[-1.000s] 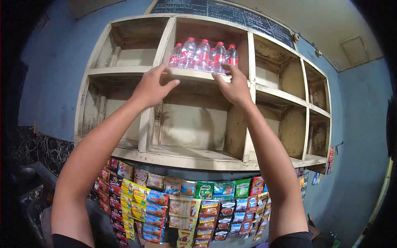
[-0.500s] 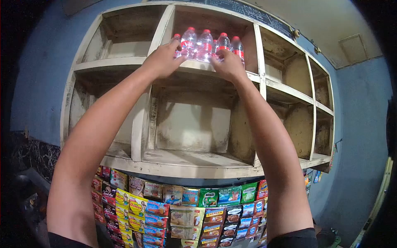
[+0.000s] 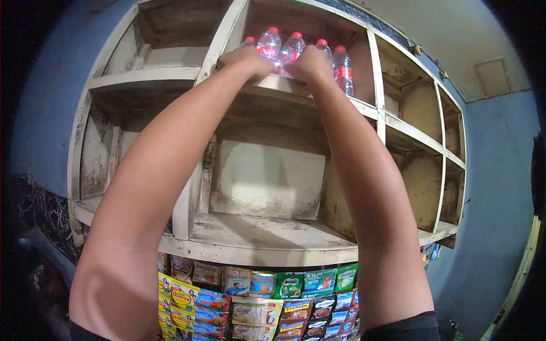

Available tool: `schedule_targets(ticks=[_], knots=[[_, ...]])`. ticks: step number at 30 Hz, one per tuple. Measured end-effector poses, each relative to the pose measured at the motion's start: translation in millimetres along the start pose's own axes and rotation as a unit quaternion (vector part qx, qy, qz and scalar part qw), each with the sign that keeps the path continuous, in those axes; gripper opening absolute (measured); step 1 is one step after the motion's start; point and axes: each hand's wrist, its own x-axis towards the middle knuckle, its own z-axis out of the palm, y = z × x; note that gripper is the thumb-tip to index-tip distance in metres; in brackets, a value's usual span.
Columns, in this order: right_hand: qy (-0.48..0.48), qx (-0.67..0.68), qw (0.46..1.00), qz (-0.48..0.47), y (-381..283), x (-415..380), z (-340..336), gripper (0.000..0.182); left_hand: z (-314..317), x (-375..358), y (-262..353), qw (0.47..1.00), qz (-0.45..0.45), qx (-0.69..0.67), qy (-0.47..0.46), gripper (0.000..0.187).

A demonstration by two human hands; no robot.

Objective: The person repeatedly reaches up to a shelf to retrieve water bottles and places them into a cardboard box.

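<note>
Several clear plastic water bottles with red caps and red labels stand in the upper middle compartment of the shelf, among them a water bottle [image 3: 268,45] near its middle and another water bottle [image 3: 343,73] at the right end. My left hand [image 3: 248,61] is closed around the lower part of the leftmost bottle, whose cap shows above the knuckles. Around a bottle right of the middle curls my right hand [image 3: 310,65], its thumb toward the left. Both hands are slightly blurred, and their fingertips are partly hidden.
The worn cream wooden shelf [image 3: 273,253] has several compartments with stained walls. Under it hang rows of drink sachets [image 3: 250,312]. A blue wall [image 3: 497,170] stands at the right, and a chalkboard strip runs above the shelf.
My hands have moved closer together in front of the bottles, with the fingers more curled. The view has shifted, so the shelf looks nearer and the sachets sit lower.
</note>
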Motion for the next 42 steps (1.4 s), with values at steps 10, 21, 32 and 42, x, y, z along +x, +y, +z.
schedule_targets(ticks=[10,21,32,42], knots=[[-0.04,-0.043,0.998,0.008,1.2,11.9,7.4,0.066,21.2,43.9,-1.9,0.996,0.014,-0.051,-0.072,0.086],[-0.088,-0.105,0.989,-0.059,15.0,23.5,17.2,0.062,43.8,63.0,-16.5,0.994,0.033,-0.104,0.005,0.054],[-0.079,-0.015,0.997,0.005,7.1,7.9,9.0,0.042,37.5,73.7,-15.6,0.983,0.038,-0.107,-0.145,0.065],[-0.089,0.097,0.991,0.032,16.3,5.3,7.5,0.028,1.3,18.1,-3.6,0.982,0.103,-0.075,-0.137,0.054]])
